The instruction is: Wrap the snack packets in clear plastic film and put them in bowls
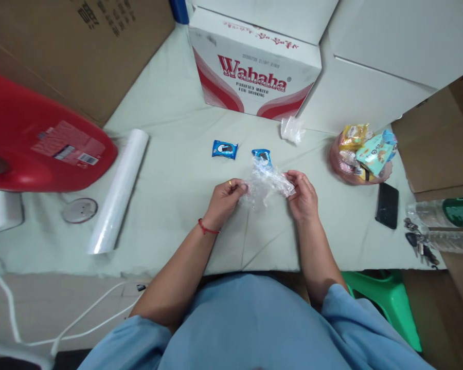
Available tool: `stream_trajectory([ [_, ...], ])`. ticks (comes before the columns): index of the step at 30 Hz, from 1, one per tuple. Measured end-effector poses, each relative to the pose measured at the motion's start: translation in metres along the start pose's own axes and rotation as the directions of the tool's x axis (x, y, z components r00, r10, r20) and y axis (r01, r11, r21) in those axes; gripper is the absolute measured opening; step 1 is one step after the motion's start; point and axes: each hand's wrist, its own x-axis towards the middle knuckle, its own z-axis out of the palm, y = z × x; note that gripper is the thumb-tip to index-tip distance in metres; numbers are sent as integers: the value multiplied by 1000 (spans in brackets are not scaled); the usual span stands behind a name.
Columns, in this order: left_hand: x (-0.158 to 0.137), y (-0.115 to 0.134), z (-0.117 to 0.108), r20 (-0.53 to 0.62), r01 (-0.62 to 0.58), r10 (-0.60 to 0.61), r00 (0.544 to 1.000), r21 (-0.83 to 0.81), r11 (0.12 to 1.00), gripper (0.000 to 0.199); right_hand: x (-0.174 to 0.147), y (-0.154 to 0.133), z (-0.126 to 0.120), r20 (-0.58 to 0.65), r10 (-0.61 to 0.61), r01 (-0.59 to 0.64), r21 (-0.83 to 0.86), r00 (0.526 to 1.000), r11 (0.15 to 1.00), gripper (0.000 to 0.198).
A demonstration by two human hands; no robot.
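Observation:
A crumpled piece of clear plastic film (pixel 263 189) is stretched between my two hands above the table. My left hand (pixel 227 199), with a ring and a red cord bracelet, pinches its left side between thumb and fingers. At the other side, my right hand (pixel 302 193) has its fingers closed on the film's bunched edge. Just beyond the film lies a blue snack packet (pixel 261 154), partly hidden by it. A second blue snack packet (pixel 224 149) rests flat to the left of that one.
Left stand a red jug (pixel 42 133), a film roll (pixel 119 190) and a round white disc (pixel 79 210). A Wahaha box (pixel 254 72) stands behind a small plastic bundle (pixel 292 130). Right are a snack bowl (pixel 341 167), a phone (pixel 387 205), keys (pixel 420 246) and bottles (pixel 428 213).

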Motion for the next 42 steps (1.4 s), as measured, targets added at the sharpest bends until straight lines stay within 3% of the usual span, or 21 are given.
stream_trajectory([
  [4,0,-3,3,1,-5,5,1000,20,1000,34,-3,2,2,130,134,-131,-36,982,991,61],
  [8,2,-8,3,-74,-23,29,997,83,996,33,-8,2,3,231,210,-183,-134,950,974,47],
  [10,1,-8,2,-168,-118,148,975,181,976,41,-8,3,3,209,221,-193,-148,953,970,45],
  [12,-3,-6,2,-227,-246,334,915,342,907,48,-6,6,4,168,214,-193,-132,962,972,45],
  [14,-8,-2,4,-159,-352,471,868,472,808,40,-4,10,5,143,204,-187,-124,968,974,45],
  [16,-13,-1,8,9,-440,506,862,508,740,32,-3,14,5,136,193,-176,-129,972,976,45],
  [19,-14,-4,15,229,-500,450,863,511,699,26,-3,14,5,130,168,-153,-119,977,981,45],
  [21,-12,-8,16,241,-476,414,878,536,697,16,-5,11,6,152,173,-161,-91,973,983,46],
  [26,-10,-15,16,147,-376,348,926,435,818,16,-11,9,9,298,231,-200,-130,926,971,72],
  [32,-22,2,12,-38,-123,131,991,166,978,30,-13,-3,-2,235,218,-164,-231,947,959,41],
  [37,-29,28,-12,-171,-71,72,983,11,997,35,-21,-36,-29,194,172,-116,-272,966,955,35],
  [42,-28,28,-40,-278,-1,0,961,-2,1000,35,-27,-48,-58,123,202,-149,-347,972,926,38],
])
